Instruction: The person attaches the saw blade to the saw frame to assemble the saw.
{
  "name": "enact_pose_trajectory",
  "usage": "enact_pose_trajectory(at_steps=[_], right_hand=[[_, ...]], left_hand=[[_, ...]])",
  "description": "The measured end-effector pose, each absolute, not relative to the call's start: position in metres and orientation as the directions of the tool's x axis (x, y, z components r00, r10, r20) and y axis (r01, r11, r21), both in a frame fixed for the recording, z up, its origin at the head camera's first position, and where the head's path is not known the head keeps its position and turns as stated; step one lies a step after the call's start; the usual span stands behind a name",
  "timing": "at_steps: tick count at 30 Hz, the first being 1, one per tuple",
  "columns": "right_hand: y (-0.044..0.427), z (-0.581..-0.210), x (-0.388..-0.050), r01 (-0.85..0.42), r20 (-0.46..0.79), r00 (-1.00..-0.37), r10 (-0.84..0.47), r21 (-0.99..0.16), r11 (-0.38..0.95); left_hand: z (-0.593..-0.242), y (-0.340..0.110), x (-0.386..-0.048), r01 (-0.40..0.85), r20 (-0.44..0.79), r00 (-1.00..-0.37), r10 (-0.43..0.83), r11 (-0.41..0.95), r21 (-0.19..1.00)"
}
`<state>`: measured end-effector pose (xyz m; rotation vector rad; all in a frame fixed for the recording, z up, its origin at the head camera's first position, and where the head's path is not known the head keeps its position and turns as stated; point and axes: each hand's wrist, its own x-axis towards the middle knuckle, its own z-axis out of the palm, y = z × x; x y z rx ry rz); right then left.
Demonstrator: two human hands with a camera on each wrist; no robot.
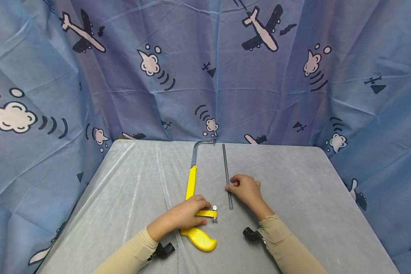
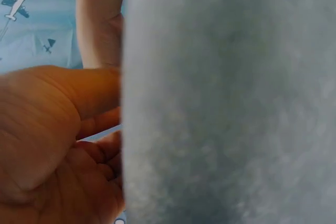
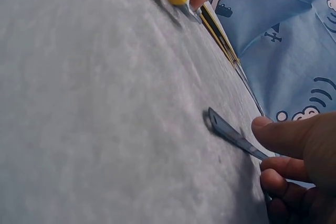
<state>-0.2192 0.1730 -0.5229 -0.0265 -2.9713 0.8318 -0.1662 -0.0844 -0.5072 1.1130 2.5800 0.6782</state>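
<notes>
A yellow hacksaw frame [image 1: 191, 182] lies on the table, its bare metal end curving at the back and its yellow handle [image 1: 202, 241] toward me. Across its near part, my left hand [image 1: 183, 214] grips the frame, with fingers and thumb either side of the short yellow arm that carries a bolt and wing nut [image 1: 214, 214]. Apart from the frame, to its right, is a thin grey hacksaw blade [image 1: 225, 161]. My right hand [image 1: 248, 192] holds the blade between thumb and curled fingers; its near end with a hole shows in the right wrist view.
A pale grey cloth covers the table [image 1: 294, 213]. Blue curtains [image 1: 191, 45] with airplane prints stand behind and at both sides. A black wrist device [image 1: 251, 234] sits at the right wrist, another [image 1: 165, 250] at the left.
</notes>
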Motion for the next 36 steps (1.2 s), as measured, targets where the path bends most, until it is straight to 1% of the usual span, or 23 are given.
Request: enact_pose_trajectory(at_steps=[8, 11, 16, 21, 29, 36], right_hand=[[0.167, -0.521, -0.222, 0.033, 0.058, -0.996, 0.068, -0.464, 0.885], [0.165, -0.520, -0.222, 0.042, 0.064, -0.995, 0.080, -0.452, 0.891], [0.162, -0.518, -0.223, 0.059, 0.059, -0.994, 0.095, -0.443, 0.894], [0.160, -0.517, -0.225, 0.082, 0.048, -0.992, 0.117, -0.460, 0.884], [0.156, -0.517, -0.230, 0.106, 0.018, -0.991, 0.134, -0.504, 0.857], [0.153, -0.518, -0.231, 0.156, -0.020, -0.985, 0.170, -0.518, 0.841]], left_hand=[[-0.515, -0.080, -0.165, 0.690, 0.063, -0.655, 0.753, 0.563, 0.454], [-0.517, -0.080, -0.165, 0.702, 0.082, -0.656, 0.751, 0.566, 0.432], [-0.517, -0.079, -0.165, 0.703, 0.075, -0.661, 0.746, 0.582, 0.410], [-0.516, -0.079, -0.166, 0.701, 0.071, -0.663, 0.745, 0.585, 0.407], [-0.511, -0.083, -0.165, 0.663, 0.058, -0.673, 0.738, 0.565, 0.491], [-0.511, -0.082, -0.166, 0.675, 0.060, -0.658, 0.750, 0.553, 0.488]])
